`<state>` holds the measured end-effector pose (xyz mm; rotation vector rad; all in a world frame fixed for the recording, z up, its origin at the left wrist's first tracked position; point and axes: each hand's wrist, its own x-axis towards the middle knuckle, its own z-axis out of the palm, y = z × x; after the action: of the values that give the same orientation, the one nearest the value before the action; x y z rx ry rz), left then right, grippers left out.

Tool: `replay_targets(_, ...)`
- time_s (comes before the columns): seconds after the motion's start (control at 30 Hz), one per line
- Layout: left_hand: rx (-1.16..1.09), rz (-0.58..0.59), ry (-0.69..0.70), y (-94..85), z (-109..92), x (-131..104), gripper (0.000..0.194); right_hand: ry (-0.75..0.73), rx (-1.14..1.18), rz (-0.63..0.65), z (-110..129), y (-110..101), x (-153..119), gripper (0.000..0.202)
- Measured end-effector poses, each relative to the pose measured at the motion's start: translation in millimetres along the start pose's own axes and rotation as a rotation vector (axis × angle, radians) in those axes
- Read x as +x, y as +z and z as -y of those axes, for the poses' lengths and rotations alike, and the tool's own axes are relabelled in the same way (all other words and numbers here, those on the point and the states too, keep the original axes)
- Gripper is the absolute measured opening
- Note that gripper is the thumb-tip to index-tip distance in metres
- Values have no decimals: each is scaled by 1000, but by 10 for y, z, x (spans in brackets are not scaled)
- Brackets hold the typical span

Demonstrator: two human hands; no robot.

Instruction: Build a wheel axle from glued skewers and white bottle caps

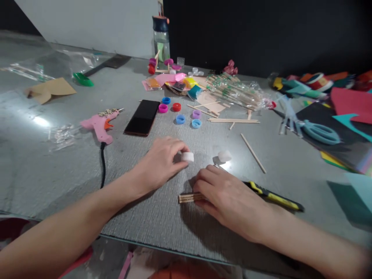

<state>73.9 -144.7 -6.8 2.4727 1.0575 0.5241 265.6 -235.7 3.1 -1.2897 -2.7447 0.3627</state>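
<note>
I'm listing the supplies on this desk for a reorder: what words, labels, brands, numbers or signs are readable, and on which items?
None can be read.
Knife: any markings too blurred to read.
Glue gun: pattern on top, no legible lettering.
Phone: dark screen, no text visible.
White cap: no lettering visible.

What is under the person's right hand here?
The ends of some wooden sticks, lying side by side, show to the left of the right hand. The hand covers the rest, so their other ends, and anything else beneath the palm, cannot be seen.
</note>
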Motion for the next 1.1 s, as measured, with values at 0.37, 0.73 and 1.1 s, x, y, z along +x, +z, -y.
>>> replay_targets(0.37, -127, 123, -42, -221, -39, -35, 14, 98, 30, -280, -180, -157, -170, 10)
replay_targets(0.73, -171, 241, -12, -177, -56, -76, 17, 65, -99, -335, -232, -187, -218, 10)
replay_targets(1.1, -275, 209, -61, -203, -129, -107, 14, 55, -79, -344, -218, -254, -281, 11)
